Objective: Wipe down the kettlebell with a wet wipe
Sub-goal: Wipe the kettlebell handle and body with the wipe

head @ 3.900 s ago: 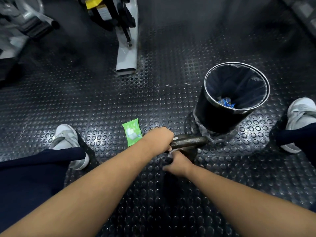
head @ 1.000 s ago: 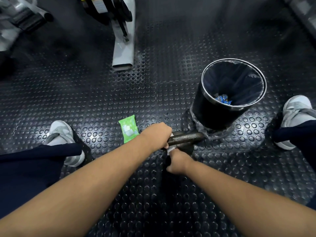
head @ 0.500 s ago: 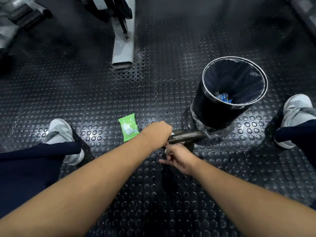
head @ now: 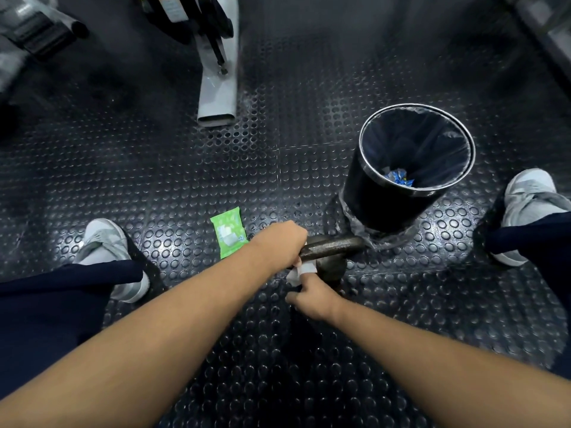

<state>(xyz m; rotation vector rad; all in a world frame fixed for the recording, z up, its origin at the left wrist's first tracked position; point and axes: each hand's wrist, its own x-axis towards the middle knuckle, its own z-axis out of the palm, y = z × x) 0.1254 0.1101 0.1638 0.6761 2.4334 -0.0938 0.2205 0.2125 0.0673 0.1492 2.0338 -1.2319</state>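
1. L hand (head: pixel 279 242) curls round the kettlebell (head: pixel 332 246) handle, prob. to steady it during wiping.
2. R hand (head: pixel 312 296) pinches the wet wipe (head: pixel 301 270) against the bell's near side, under the handle.
3. Kettlebell stands on the floor (head: pixel 278 149), no floor edge in view, just beside the bin (head: pixel 383 208).
4. Bin: plastic liner, blue wrapper (head: pixel 398 177) at bottom; prob. close for the used wipe.
5. Green wipes pack (head: pixel 229 231) lies flat near L hand.
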